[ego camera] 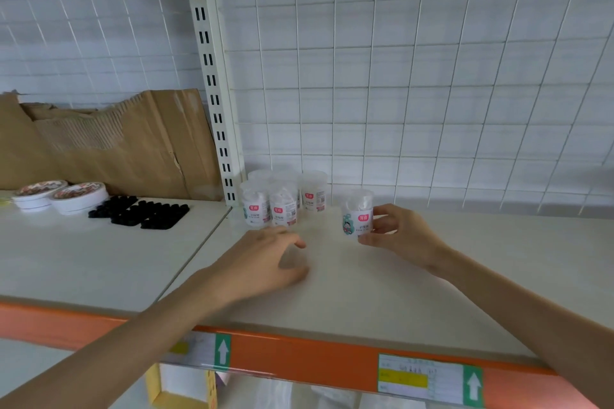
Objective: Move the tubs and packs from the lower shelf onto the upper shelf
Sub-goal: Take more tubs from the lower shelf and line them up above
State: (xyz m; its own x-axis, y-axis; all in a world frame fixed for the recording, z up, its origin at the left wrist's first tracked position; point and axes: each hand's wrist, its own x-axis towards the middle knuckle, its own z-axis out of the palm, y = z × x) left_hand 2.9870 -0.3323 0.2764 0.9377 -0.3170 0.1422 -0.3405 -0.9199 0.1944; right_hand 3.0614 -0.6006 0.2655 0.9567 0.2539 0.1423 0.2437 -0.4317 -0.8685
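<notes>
Cardboard point(109, 143), torn and creased, leans against the tiled wall at the far left, on the neighbouring shelf board. In front of it lie two flat round white boxes point(59, 197) with patterned lids, side by side. Just right of them are black moulded trays point(143, 213). A cream slotted upright point(212, 83) separates that board from the upper shelf point(398, 295), whose front edge carries an orange rail point(299, 355) with price labels point(422, 378).

Directly right of the upright, against the wire grid point(432, 60), stands a cluster of clear plastic tubs point(282, 201) with red-badged labels, all upright and packed close together. The left hand point(262, 256) hangs low over the shelf in front of that cluster, its fingers point(292, 241) loosely bent and released, holding nothing.

Further right, apart from the cluster, is a single tub point(358, 216), upright and low over the shelf; whether its base touches the surface I cannot tell. The right hand point(402, 236) grasps it from the right, fingers point(382, 211) curled on its upper wall and thumb near its base.
</notes>
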